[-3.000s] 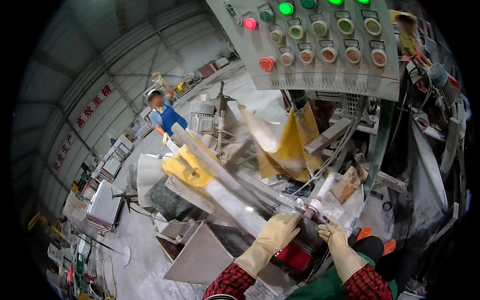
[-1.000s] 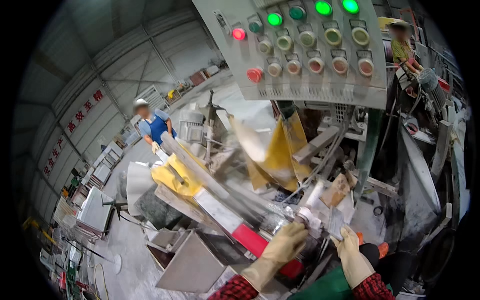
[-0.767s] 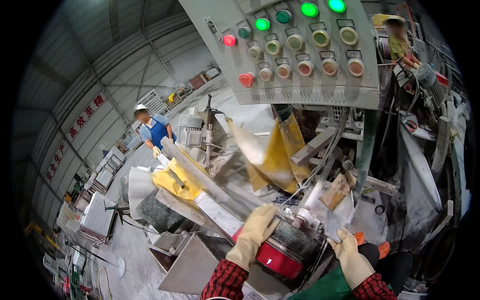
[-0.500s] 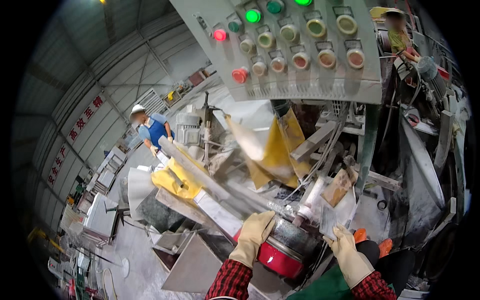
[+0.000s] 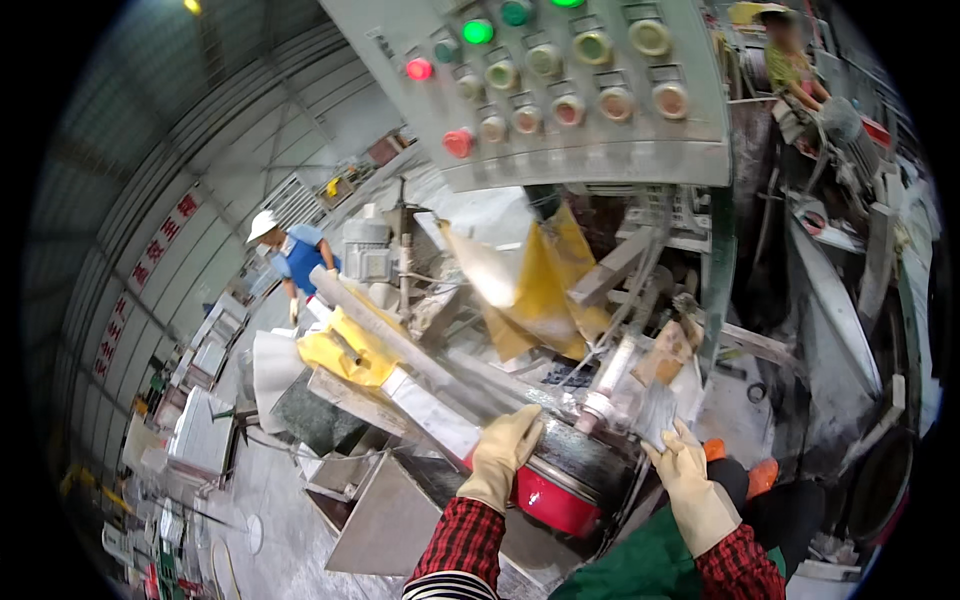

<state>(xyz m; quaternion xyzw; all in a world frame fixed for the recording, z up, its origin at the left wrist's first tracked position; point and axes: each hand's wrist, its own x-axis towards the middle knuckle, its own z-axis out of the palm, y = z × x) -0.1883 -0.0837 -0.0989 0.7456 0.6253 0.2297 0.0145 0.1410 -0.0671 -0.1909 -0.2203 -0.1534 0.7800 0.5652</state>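
My left hand (image 5: 503, 458), in a cream rubber glove, lies palm down over the near end of a white stone strip (image 5: 430, 408), beside a red and dark drum (image 5: 562, 500). Its fingers lie flat and close together; their undersides are hidden. My right hand (image 5: 690, 488), gloved alike, is on the right of the drum. Its thumb and fingers close on the lower edge of a thin, pale grey, blurred flat piece (image 5: 655, 412). A yellow cloth or sheet (image 5: 348, 350) covers part of the strip farther along.
A control box (image 5: 560, 100) with lit buttons hangs ahead. Yellow flaps (image 5: 545, 300), a pale shaft (image 5: 612, 375) and cables stand behind the drum. A metal bin (image 5: 385, 525) is at left. One worker (image 5: 298, 255) stands at the far left, another (image 5: 790, 70) at far right.
The view has shifted slightly, so the control box sits higher and farther left. The far-left worker has lowered an arm. Both my hands stay in nearly the same places.
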